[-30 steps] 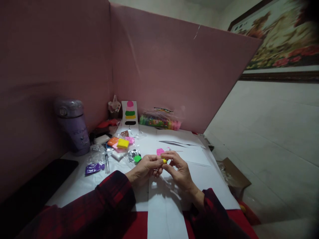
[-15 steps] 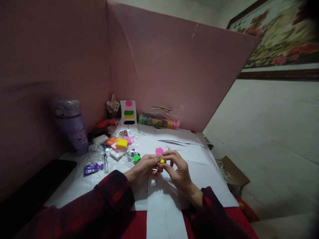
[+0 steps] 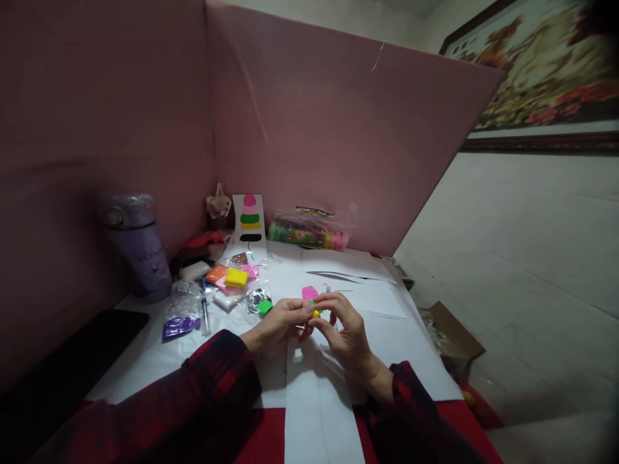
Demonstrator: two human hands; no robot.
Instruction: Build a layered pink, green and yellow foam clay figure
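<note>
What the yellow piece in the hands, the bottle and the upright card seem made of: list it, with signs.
Yellow piece: probably soft modelling clay; smooth, rounded, evenly coloured, with little shine.
Bottle: coated metal or plastic, I can't tell which; smooth lilac surface, soft sheen.
Card: likely paper or thin cardboard; matte white, flat, thin-edged.

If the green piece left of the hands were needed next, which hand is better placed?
Probably the left hand: the green piece lies close beside it, while the right hand is farther across. Both hold the small yellow piece, so the left would likely let go first.
</note>
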